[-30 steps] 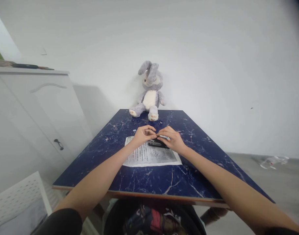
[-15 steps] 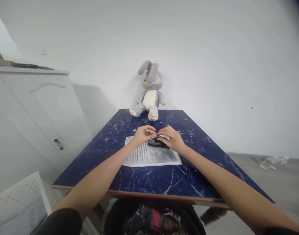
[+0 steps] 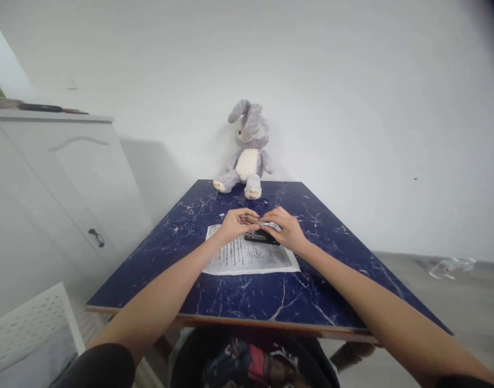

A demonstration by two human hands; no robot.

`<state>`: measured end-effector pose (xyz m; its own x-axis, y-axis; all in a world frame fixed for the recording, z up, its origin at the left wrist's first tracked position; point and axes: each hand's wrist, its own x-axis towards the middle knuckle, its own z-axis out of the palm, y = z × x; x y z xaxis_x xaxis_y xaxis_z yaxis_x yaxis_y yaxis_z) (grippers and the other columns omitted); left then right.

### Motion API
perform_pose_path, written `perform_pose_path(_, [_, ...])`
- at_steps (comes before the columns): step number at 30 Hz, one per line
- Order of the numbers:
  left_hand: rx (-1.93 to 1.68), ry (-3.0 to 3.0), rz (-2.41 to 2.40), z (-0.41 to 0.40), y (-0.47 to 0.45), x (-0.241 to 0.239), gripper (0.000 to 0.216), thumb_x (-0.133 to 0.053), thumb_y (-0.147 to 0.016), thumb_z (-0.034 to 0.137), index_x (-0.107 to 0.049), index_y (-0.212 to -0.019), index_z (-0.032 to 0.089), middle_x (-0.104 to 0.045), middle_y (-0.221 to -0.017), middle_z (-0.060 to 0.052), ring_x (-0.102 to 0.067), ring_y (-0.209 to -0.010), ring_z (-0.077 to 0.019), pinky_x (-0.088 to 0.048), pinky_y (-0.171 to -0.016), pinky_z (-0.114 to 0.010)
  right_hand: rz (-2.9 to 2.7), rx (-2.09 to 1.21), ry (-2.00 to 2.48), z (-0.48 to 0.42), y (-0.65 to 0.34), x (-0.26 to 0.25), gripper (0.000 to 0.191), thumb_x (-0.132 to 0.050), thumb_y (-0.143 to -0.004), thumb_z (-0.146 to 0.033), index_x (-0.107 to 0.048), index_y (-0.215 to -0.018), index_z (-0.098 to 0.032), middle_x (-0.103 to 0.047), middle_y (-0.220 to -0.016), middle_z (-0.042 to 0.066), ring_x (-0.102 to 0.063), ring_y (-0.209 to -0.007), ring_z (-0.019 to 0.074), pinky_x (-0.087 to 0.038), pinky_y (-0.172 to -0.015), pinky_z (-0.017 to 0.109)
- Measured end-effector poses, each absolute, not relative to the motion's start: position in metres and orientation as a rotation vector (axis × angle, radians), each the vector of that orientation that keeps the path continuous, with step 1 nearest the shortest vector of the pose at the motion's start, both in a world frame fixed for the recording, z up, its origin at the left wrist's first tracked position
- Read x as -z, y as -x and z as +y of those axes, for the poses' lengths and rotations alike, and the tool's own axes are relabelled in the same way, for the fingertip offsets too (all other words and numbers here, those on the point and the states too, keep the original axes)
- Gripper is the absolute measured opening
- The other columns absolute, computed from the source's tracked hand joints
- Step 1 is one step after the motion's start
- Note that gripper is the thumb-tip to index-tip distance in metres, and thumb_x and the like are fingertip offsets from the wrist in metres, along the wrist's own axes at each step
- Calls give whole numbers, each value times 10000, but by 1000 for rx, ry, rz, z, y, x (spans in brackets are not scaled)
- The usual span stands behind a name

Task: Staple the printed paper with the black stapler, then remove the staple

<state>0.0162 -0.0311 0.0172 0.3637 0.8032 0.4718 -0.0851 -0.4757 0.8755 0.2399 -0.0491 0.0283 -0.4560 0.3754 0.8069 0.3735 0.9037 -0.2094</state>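
Over the middle of the table, my two hands meet at the fingertips. A small silvery strip, too small to name for certain, is held between the thumb and fingers of my right hand. My left hand pinches at the strip's left end, fingers curled; whether it grips the strip is hard to tell. Just below them lies a black object that looks like a stapler, partly hidden by my hands. It rests on a printed sheet of paper that is slightly wrinkled.
A grey plush rabbit sits at the far end of the blue marbled table, against the wall. A tiny white piece lies left of my hands. To the left stand a white cabinet and a perforated white chair.
The silvery strip shows a little more clearly between my fingertips, and my fingers have shifted slightly. The black object and the paper stay in place.
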Motion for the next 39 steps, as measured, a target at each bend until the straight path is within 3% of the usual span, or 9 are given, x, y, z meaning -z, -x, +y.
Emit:
perform_pose_path(10, [-1263,-1755,659,-30,-16,-13,378,-929,-688,390,-813,-949,143,-803,-867,-103,-764,-794,-235,-627,-814,-374,-2008,-128,572,-50,-240,-28,166,-699,-968,-392,-768,-1006,-245,-762,-935,73,-689,-870,234,-547,-889,455])
perform_pose_path(17, [-1299,-1856,719,-32,-17,-15,340,-875,-758,422,-809,-961,158,-801,-913,-98,-748,-820,-232,-607,-818,-365,-1913,-431,671,-44,-240,-25,295,-779,-874,-499,-805,-936,-211,-747,-853,76,-629,-722,195,-547,-697,364])
perform_pose_path(22, [-1306,-2013,734,-36,-19,-21,264,-778,-859,415,-777,-987,184,-746,-915,-78,-703,-857,-206,-569,-782,-313,-1851,-695,726,-35,-242,-19,361,-817,-814,-517,-804,-932,-176,-748,-835,74,-616,-685,174,-537,-672,335])
perform_pose_path(31, [-1237,-2292,626,-36,-18,-28,163,-682,-929,359,-705,-967,203,-601,-879,-41,-555,-704,-145,-469,-687,-270,-1918,-566,616,-45,-242,-28,236,-767,-885,-439,-810,-942,-214,-737,-886,70,-621,-708,175,-540,-667,340])
perform_pose_path(39, [-1257,-2410,595,-36,-18,-28,126,-611,-977,318,-652,-974,198,-565,-880,-33,-546,-723,-140,-469,-704,-264,-1926,-473,557,-47,-243,-27,183,-769,-897,-364,-827,-1005,-229,-746,-896,62,-637,-715,174,-544,-680,337])
